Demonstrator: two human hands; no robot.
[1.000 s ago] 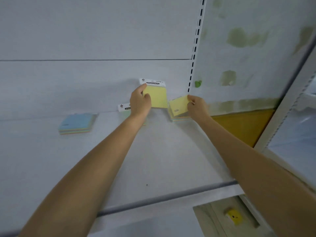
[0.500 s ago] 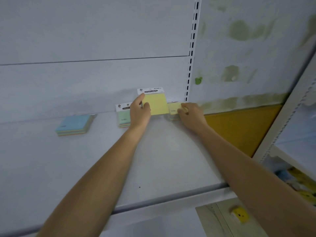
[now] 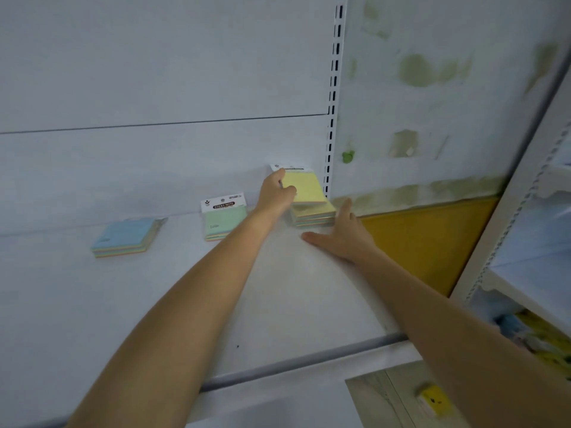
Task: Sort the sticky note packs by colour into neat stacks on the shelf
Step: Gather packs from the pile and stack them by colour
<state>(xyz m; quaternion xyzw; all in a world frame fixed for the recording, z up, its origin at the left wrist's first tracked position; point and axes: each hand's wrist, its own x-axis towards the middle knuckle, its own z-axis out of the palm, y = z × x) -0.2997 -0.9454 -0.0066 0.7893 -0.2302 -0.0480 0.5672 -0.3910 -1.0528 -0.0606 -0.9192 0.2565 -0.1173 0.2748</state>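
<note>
On the white shelf [image 3: 154, 304], my left hand [image 3: 276, 193] grips a yellow sticky note pack [image 3: 302, 186] with a white header card, held tilted just above a yellow-topped stack [image 3: 315, 216] at the back right corner. My right hand [image 3: 343, 233] rests open and flat on the shelf, just right of and in front of that stack, holding nothing. A green pack [image 3: 224, 219] with a "STICKY NOTE" header lies to the left of my left hand. Farther left sits a blue-topped stack [image 3: 125, 237].
A slotted upright [image 3: 333, 97] runs up the back panel by the yellow stack. An orange-yellow panel [image 3: 426, 239] lies right of the shelf. Another white shelving unit [image 3: 531, 242] stands at far right. A yellow item [image 3: 435, 398] lies on the floor below.
My right hand has let go of the yellow pack on the stack and now lies flat beside it. My left hand moved right, bringing its yellow pack over that stack.
</note>
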